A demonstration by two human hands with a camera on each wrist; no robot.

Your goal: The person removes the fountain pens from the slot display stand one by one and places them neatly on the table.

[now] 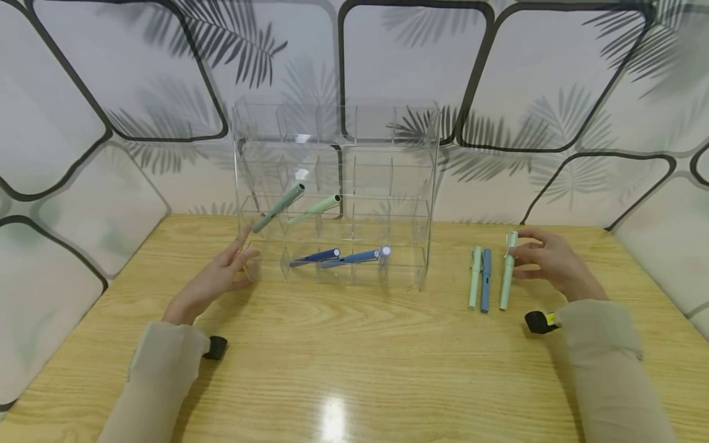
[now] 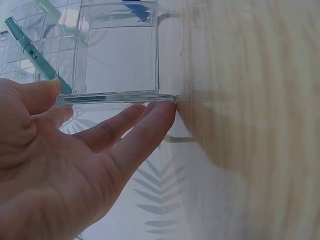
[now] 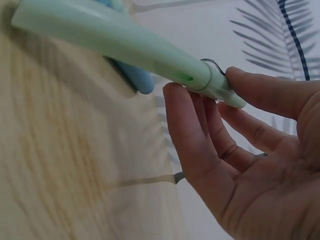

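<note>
A clear acrylic pen rack (image 1: 335,212) stands against the wall with several pens lying slanted in its lower tiers. At its left side, my left hand (image 1: 218,271) holds the side panel, thumb (image 2: 42,97) at the front edge and fingers along the outside. A dark green pen (image 1: 279,208) sits close to that thumb. My right hand (image 1: 556,264) pinches a light green pen (image 1: 508,271) by its capped end, near the clip, between thumb and fingers. The pen's other end points toward me. Just left of it lie another light green pen (image 1: 474,278) and a blue pen (image 1: 485,280).
Other pens in the rack are a pale green one (image 1: 314,209), a dark blue one (image 1: 314,257), a blue one (image 1: 351,259) and a lavender-ended one (image 1: 385,251). Behind the wooden table (image 1: 332,344) runs a leaf-patterned wall covering (image 1: 415,67).
</note>
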